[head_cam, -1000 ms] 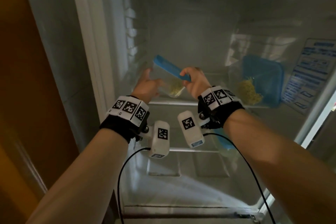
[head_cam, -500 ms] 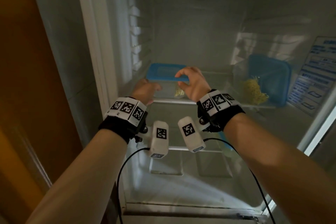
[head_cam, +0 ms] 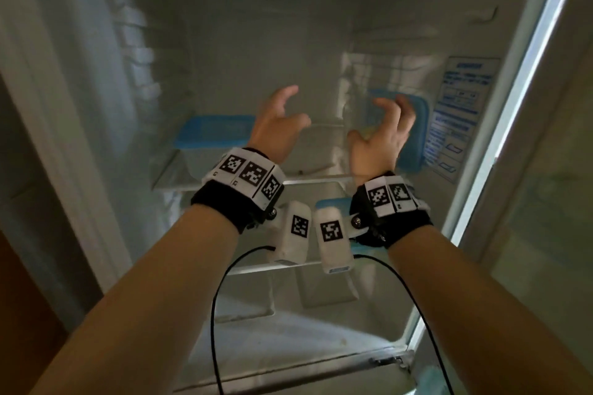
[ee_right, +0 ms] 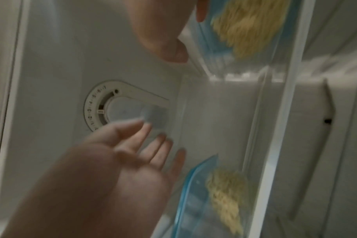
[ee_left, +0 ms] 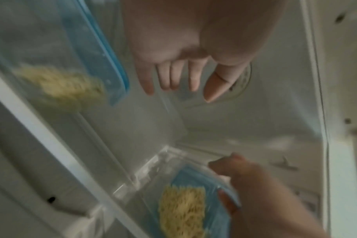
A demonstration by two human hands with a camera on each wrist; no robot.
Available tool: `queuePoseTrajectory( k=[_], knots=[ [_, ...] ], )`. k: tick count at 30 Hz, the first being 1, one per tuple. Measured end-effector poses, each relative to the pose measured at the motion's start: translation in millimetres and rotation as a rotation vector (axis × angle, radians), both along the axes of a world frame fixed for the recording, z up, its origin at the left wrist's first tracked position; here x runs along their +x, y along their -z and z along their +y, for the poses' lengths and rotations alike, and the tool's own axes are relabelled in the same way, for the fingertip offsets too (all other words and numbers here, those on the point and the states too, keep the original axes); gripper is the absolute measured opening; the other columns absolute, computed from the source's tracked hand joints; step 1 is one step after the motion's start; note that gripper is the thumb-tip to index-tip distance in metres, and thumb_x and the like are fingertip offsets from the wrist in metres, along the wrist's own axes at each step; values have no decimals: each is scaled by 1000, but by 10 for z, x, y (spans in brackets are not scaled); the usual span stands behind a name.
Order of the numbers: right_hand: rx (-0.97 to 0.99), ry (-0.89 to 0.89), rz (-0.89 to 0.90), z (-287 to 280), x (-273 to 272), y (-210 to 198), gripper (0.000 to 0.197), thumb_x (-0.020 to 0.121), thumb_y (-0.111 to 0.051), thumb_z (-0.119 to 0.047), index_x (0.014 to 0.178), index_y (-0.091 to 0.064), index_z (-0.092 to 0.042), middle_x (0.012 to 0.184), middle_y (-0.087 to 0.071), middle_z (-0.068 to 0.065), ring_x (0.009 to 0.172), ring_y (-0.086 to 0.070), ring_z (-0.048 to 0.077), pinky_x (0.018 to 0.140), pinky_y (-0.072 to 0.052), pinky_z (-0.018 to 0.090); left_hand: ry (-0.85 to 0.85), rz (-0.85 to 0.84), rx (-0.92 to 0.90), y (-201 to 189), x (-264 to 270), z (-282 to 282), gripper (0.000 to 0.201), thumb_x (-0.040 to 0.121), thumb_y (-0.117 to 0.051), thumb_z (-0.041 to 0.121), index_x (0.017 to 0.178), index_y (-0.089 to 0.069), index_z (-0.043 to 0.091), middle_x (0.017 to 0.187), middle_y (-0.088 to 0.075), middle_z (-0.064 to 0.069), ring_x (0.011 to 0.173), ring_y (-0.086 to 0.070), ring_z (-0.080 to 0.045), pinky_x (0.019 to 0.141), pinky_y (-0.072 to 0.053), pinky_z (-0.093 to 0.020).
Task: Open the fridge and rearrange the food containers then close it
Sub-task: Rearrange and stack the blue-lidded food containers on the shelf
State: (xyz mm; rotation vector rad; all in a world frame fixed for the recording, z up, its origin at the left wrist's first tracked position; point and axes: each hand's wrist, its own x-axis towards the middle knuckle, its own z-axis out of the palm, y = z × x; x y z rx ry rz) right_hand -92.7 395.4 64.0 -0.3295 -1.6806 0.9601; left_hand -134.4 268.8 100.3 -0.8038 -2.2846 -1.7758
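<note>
A clear container with a blue lid lies flat at the left of the upper glass shelf, with noodles inside. A second noodle container stands on its side against the fridge's right wall. My left hand hovers mid-shelf, fingers loosely curled and holding nothing. My right hand has its fingers spread at the second container, thumb by the clear base and fingers by the lid. Whether it touches is blurred.
A third blue-lidded container shows on the shelf below, mostly behind the wrist cameras. A thermostat dial sits on the fridge ceiling. A blue label is on the right wall. The bottom compartment holds only moulded plastic.
The left container went from tilted in both hands to flat on the shelf. Both hands have let go of it and moved right and up, towards the second container.
</note>
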Motion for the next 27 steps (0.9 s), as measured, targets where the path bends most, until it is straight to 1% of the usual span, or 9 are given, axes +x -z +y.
queuePoseTrajectory(
  k=[3,5,7,13,17,21,22,24,27],
  knots=[
    [-7,27,44,100,51,-13,56,60,-56,4,116,-53,-2,138,-37,21,127,-36,35,95,-22,18,138,-37,-101,-10,-15,254,56,87,-51,12,140,-37,23,149,-36,-7,138,-32,-17,104,-27,-21],
    [-12,48,60,231,44,17,58,59,-57,1,117,-53,1,135,-41,25,124,-39,40,106,-30,41,259,-60,-180,-18,5,412,54,91,-47,15,143,-33,22,152,-31,-7,140,-30,-18,107,-26,-24],
    [-4,49,47,393,-5,90,62,60,-59,-8,120,-50,4,129,-45,27,122,-42,42,104,-35,54,353,-75,-243,-11,15,525,52,94,-42,18,145,-29,23,157,-24,-4,143,-25,-18,113,-22,-30],
    [-134,-72,-117,667,-52,232,62,65,-54,-30,124,-47,-15,122,-59,11,113,-55,28,97,-46,46,354,-123,-279,108,-137,635,51,94,-41,30,144,-30,32,158,-17,11,144,-24,-15,118,-23,-39],
    [-98,-147,-157,694,-78,188,39,83,-53,-9,122,-52,-6,112,-56,7,100,-53,20,85,-43,25,297,-199,-227,173,-210,529,51,92,-42,37,142,-31,38,153,-31,7,132,-39,-20,108,-37,-37],
    [80,-245,-179,599,-191,103,34,80,-49,7,111,-62,-1,114,-57,25,94,-53,20,75,-40,9,246,-290,-126,226,-323,403,48,93,-42,37,140,-36,31,148,-39,3,131,-40,-17,94,-43,-32],
    [139,-261,-225,565,-224,92,34,79,-51,4,109,-64,-2,112,-58,24,97,-55,24,84,-42,10,236,-332,-102,248,-361,373,48,93,-42,38,139,-38,27,146,-41,-1,129,-43,-18,91,-44,-31],
    [252,-291,-331,496,-275,112,33,74,-56,-10,103,-70,-11,104,-60,5,105,-57,30,102,-42,32,216,-424,-54,297,-424,332,53,91,-44,42,137,-42,16,136,-49,-8,115,-48,-18,84,-46,-31],
    [276,-303,-402,424,-287,195,38,62,-63,-47,96,-71,-32,102,-49,-22,119,-48,24,107,-34,48,169,-534,20,348,-491,295,57,88,-48,44,133,-47,8,97,-53,-1,87,-51,-13,68,-48,-27]
  ],
)
